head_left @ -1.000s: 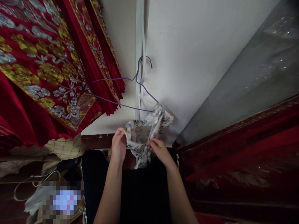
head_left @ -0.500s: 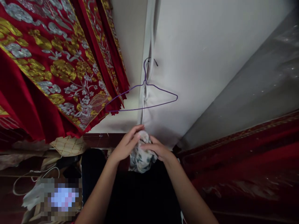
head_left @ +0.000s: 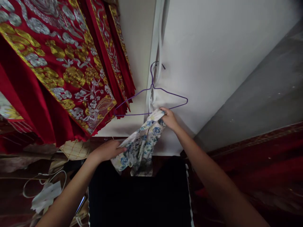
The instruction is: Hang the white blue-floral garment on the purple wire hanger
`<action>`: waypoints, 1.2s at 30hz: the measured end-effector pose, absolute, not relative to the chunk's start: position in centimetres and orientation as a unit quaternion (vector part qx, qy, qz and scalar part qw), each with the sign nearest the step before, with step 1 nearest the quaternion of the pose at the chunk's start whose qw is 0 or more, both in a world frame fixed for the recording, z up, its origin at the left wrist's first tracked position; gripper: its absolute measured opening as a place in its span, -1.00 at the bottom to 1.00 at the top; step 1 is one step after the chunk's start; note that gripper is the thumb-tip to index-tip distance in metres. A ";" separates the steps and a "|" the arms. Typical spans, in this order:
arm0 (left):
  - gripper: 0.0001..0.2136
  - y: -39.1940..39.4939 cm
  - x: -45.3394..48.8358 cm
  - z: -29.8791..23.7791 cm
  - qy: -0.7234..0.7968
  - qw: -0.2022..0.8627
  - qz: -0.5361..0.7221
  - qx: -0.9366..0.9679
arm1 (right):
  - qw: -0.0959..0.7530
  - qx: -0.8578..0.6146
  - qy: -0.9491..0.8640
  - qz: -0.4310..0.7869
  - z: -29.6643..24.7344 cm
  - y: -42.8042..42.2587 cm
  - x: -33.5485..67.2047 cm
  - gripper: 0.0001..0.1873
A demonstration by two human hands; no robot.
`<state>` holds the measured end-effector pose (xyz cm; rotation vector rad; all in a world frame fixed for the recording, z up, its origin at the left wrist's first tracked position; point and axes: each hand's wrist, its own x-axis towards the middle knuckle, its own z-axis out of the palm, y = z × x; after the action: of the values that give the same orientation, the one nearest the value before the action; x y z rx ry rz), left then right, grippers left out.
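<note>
Near me, the person holds in the air a thin, soft cloth (head_left: 146, 138), whitish, printed with blue flowers and with small touches of yellow. Its upper edge is like a band, stretched almost straight; below it, the fabric falls in loose, crumpled folds. This band makes the long axis, and it goes on a slant, from low at the left hand (head_left: 111, 150) up to the right hand (head_left: 169, 118). Both hands are closed, each one gripping the edge. The cloth is in front of the black clothing (head_left: 139, 201), and its top covers part of the lower bar of a purple wire hanger (head_left: 152, 85); whether they touch, I cannot tell. To the left hangs a pleated red fabric (head_left: 75, 77) with shiny gold and silver decoration.
</note>
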<state>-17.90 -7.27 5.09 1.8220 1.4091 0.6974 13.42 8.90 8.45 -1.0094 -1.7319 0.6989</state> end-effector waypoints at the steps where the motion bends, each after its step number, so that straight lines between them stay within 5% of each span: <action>1: -0.84 -6.9 -18.2 5.8 0.542 0.341 0.303 0.706 | 0.480 -0.420 -0.717 0.282 8.2 8.9 13.8 -0.82; 6: -0.78 -4.4 -18.6 10.2 0.514 0.150 0.346 0.771 | 0.473 -0.429 -0.734 0.231 9.3 7.7 16.4 -0.85; 12: -0.82 -1.8 -17.2 13.3 0.551 0.051 0.327 0.766 | 0.450 -0.429 -0.754 0.211 10.3 6.6 17.0 -0.88; 19: -0.81 1.1 -19.4 10.7 0.542 0.148 0.226 0.796 | 0.455 -0.434 -0.762 0.153 10.1 5.7 16.8 -0.85; 26: -0.81 0.1 -16.1 12.1 0.469 -0.008 0.403 0.786 | 0.461 -0.434 -0.751 0.189 9.7 5.6 16.4 -0.88; 32: -0.55 2.3 -13.1 13.4 0.456 0.033 0.522 0.720 | 0.466 -0.409 -0.746 0.242 9.6 3.4 15.4 -0.88; 36: -0.61 3.2 -14.1 13.9 0.444 0.075 0.490 0.746 | 0.534 -0.439 -0.703 0.168 10.2 3.1 17.6 -0.27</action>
<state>-14.06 3.20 13.94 2.2374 1.3331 1.4707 17.56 3.06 10.25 -1.0458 -1.6762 0.3998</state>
